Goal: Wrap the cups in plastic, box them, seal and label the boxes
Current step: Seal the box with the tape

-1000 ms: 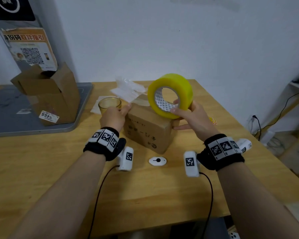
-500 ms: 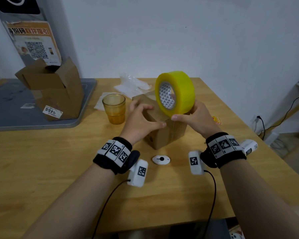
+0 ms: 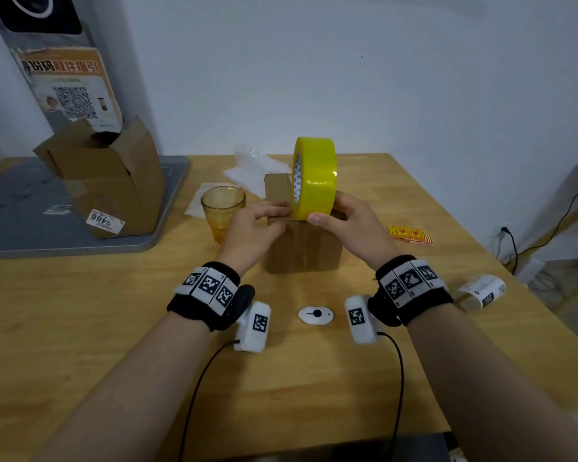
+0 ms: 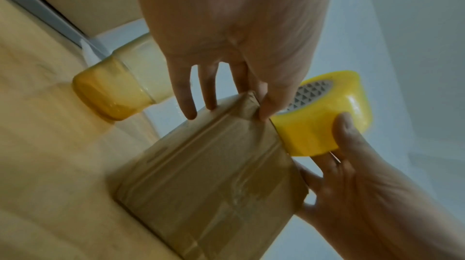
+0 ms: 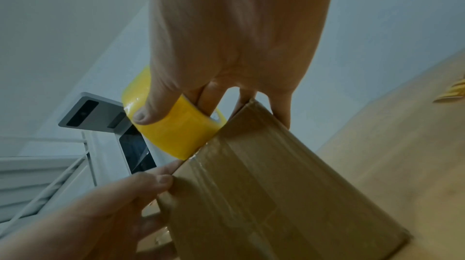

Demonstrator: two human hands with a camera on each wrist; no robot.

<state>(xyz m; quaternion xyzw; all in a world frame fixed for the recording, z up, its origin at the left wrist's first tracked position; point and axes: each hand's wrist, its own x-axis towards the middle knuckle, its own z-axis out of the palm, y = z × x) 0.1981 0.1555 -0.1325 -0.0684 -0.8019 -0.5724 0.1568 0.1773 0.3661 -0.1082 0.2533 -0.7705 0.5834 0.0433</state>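
Tape comes first here: the broad roll of glossy yellow packing tape (image 3: 315, 180) stands on edge at the centre of the head view, its lower rim on the top near edge of the small brown cardboard box (image 3: 303, 245). The right hand (image 3: 354, 225) holds it there, thumb curled over the yellow face and fingers wrapped behind, some reaching down the box's far side in the right wrist view. That grip looks chosen so the roll can run across the top seam. The left hand (image 3: 252, 228) steadies the box from the picture's left: its fingers lie fairly straight and slightly spread over the top edge, the thumb tip pressing the corner just beside the roll. I judge it is pinning the tape's free end, though the end itself cannot be made out.

The box sits on the pale wooden table (image 3: 80, 328), centre frame. Its front wall carries shiny creased bands of older clear tape, plain in both wrist views; one flap stands up behind the roll, so the top is not yet fully closed.

Left of it, touching nothing, stands an amber glass cup (image 3: 223, 208), unwrapped. Crumpled clear plastic sheets (image 3: 254, 168) lie behind. A larger open cardboard box (image 3: 107, 175) fills the upper left, and red-and-yellow stickers (image 3: 411, 234) wait at right.
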